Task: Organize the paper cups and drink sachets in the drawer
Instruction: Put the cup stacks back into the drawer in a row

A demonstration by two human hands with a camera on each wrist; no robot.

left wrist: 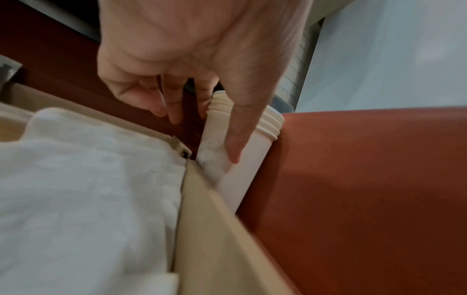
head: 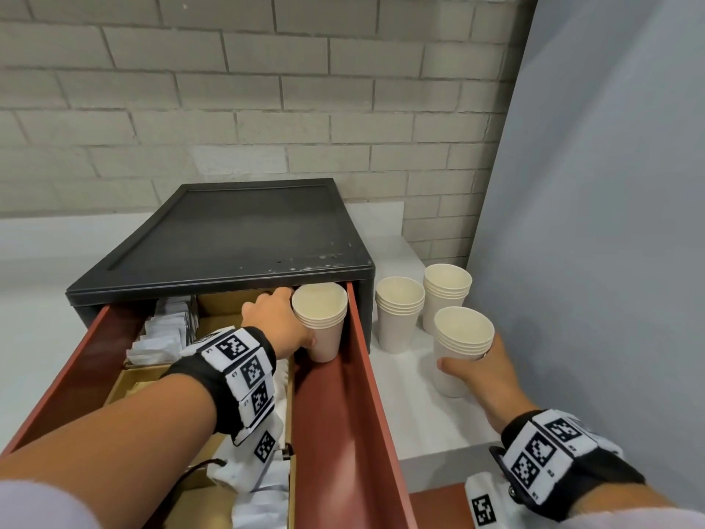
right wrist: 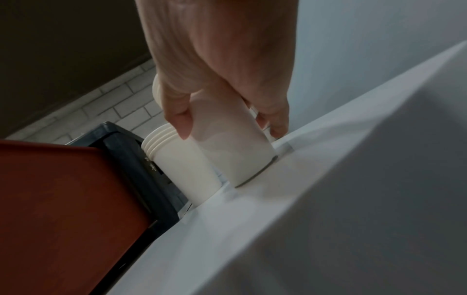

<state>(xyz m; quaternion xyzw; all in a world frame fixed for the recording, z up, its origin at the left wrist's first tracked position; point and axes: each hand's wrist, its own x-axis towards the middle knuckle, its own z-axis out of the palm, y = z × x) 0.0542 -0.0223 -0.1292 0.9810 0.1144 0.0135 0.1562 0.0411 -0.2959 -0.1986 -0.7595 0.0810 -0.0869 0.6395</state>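
Note:
A red-brown drawer [head: 362,376] is pulled out of a black drawer unit [head: 236,231]. My left hand [head: 293,322] reaches into its back right compartment and grips a stack of cream paper cups [head: 322,318], which stands upright against the drawer's right wall. In the left wrist view the left hand [left wrist: 204,137] has its thumb lying down the cup stack [left wrist: 252,159]. White drink sachets [head: 164,330] fill the left compartments. On the white counter to the right, my right hand [head: 473,372] grips a second cup stack [head: 461,337], thumb and fingers curled round it [right wrist: 235,155].
Two more cup stacks [head: 398,311] [head: 446,288] stand on the counter [head: 416,414] behind the right hand. Tan cardboard dividers [left wrist: 209,229] split the drawer. A grey panel [head: 591,185] closes off the right side, and a brick wall stands behind.

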